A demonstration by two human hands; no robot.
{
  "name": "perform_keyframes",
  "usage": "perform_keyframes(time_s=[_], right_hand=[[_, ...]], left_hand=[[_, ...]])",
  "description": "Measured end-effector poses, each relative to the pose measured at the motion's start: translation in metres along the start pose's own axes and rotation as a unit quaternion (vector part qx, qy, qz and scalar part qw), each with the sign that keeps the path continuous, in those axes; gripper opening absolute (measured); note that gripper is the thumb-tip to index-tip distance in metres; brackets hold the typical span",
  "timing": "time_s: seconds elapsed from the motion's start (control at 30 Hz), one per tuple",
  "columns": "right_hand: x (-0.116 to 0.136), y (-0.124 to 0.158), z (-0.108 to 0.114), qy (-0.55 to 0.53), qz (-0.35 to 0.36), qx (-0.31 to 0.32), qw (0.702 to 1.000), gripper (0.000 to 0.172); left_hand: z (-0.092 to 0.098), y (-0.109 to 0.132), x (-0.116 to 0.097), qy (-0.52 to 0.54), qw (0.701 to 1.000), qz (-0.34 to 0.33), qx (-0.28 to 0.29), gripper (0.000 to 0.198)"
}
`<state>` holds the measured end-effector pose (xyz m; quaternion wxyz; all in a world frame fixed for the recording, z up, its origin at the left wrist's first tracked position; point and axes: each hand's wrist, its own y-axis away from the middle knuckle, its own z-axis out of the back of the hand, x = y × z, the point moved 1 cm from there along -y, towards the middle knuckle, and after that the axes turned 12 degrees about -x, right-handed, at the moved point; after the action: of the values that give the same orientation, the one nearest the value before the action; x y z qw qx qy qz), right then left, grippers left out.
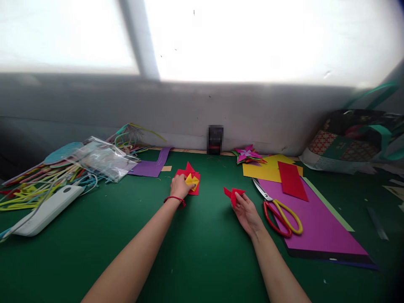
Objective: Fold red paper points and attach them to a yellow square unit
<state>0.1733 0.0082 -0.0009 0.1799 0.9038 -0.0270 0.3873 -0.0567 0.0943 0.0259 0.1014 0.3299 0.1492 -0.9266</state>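
Observation:
My left hand, with a red string at the wrist, rests closed on a folded red and yellow paper piece lying on the green table. My right hand lies palm up to the right and pinches a small folded red paper piece at its fingertips. The two paper pieces are about a hand's width apart.
Red and yellow scissors lie on a purple sheet right of my right hand. Yellow and red sheets and a pink folded star sit behind. On the left are a white device, a plastic bag and coloured strips. A patterned bag stands far right.

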Motion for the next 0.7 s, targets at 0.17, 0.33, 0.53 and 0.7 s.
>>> perform_keyframes(time_s=[0.17, 0.33, 0.53, 0.7], right_hand=[[0.001, -0.002, -0.001, -0.011, 0.008, -0.002, 1.0, 0.015], [0.002, -0.003, -0.001, -0.015, 0.023, -0.018, 0.999, 0.019], [0.001, 0.006, 0.0, 0.007, 0.032, -0.014, 0.999, 0.015], [-0.001, 0.012, -0.011, 0.082, 0.064, -0.004, 0.995, 0.014]], left_hand=[[0.008, 0.034, -0.016, 0.154, 0.987, -0.028, 0.028, 0.021], [0.003, 0.077, -0.028, 0.398, 0.905, -0.01, 0.151, 0.024], [-0.006, 0.096, -0.024, 0.488, 0.846, 0.098, 0.188, 0.028], [-0.012, 0.096, -0.022, 0.489, 0.83, 0.142, 0.227, 0.029]])
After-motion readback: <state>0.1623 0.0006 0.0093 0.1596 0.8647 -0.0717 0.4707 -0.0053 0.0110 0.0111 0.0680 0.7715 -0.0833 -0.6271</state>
